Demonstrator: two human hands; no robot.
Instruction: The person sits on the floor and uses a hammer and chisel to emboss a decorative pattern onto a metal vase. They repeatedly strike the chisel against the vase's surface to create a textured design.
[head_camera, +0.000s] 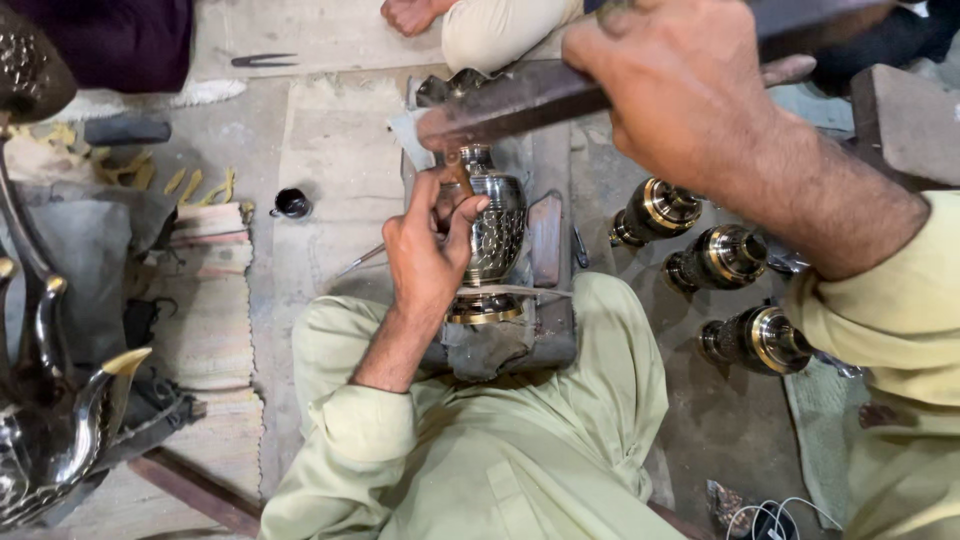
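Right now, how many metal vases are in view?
4. One engraved vase under the left hand; three lying in a row at right: upper, middle, lower. More may be hidden behind the right hand.

No packages, labels, signs or screens in view.

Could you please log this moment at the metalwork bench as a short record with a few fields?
Setting: floor workspace, seen from above
Left hand: grip on a thin tool, pressed against the engraved metal vase
Right hand: raised, grip shut on a dark hammer above the vase
Vase: lying across the lap, partly patterned
Nearby: three similar vases lying to the right; small black cup to the left
Other person: a hand at the top edge
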